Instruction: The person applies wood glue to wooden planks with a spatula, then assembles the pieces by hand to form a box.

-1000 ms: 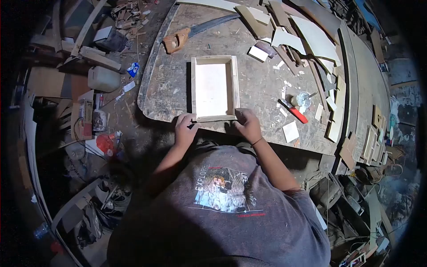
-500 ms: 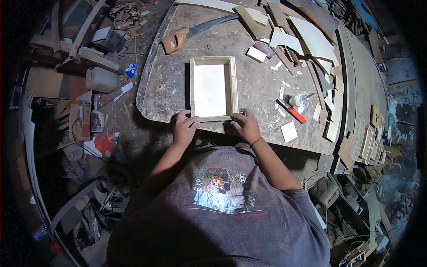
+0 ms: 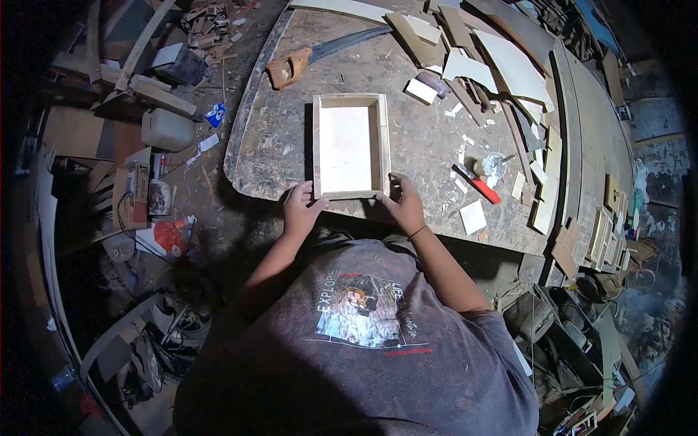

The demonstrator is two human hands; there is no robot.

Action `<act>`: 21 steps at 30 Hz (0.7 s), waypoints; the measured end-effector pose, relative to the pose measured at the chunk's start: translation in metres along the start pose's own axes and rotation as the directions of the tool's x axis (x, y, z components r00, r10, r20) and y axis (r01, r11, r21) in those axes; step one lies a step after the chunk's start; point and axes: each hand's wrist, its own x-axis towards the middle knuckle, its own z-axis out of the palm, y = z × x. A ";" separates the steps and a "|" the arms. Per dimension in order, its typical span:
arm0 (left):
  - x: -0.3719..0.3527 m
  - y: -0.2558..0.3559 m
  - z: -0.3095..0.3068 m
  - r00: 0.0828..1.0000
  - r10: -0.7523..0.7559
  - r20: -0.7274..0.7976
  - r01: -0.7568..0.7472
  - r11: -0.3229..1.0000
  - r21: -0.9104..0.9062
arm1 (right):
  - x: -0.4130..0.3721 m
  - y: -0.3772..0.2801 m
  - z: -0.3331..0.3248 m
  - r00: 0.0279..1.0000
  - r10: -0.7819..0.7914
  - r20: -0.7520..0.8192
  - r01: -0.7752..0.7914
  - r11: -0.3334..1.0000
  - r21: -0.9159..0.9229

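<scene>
A shallow rectangular wooden box (image 3: pixel 317 145) with a pale bottom lies on the workbench near its front edge, open side up. My left hand (image 3: pixel 299 209) grips its near left corner, with the thumb at the front wall and the fingers along the left side. At the near right corner, my right hand (image 3: pixel 405 206) holds the box in much the same way, thumb in front and fingers beside the right wall. A handsaw (image 3: pixel 291 67) with a wooden handle rests beyond the box to the left.
On the worn workbench (image 3: pixel 265 160), a red-handled tool (image 3: pixel 486 191), a clear cup (image 3: pixel 494 166) and a pale square piece (image 3: pixel 472 216) lie to the right. Wood offcuts (image 3: pixel 469 69) pile up at the back right. A white plastic jerrycan (image 3: pixel 167 129) stands left of the bench.
The fingers of both hands have shifted from the top of the front wall to the outer sides of the near corners. The box appears almost unmoved.
</scene>
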 end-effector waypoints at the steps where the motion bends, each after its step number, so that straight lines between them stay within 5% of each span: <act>1: 0.001 -0.001 0.001 0.999 -0.026 0.021 0.026 1.000 -0.017 | 0.000 0.003 0.002 1.000 -0.018 -0.017 0.018 1.000 -0.018; 21: 0.000 0.010 0.002 0.991 -0.134 0.022 0.135 0.987 -0.088 | 0.001 0.010 0.009 0.999 0.025 -0.023 -0.026 1.000 -0.006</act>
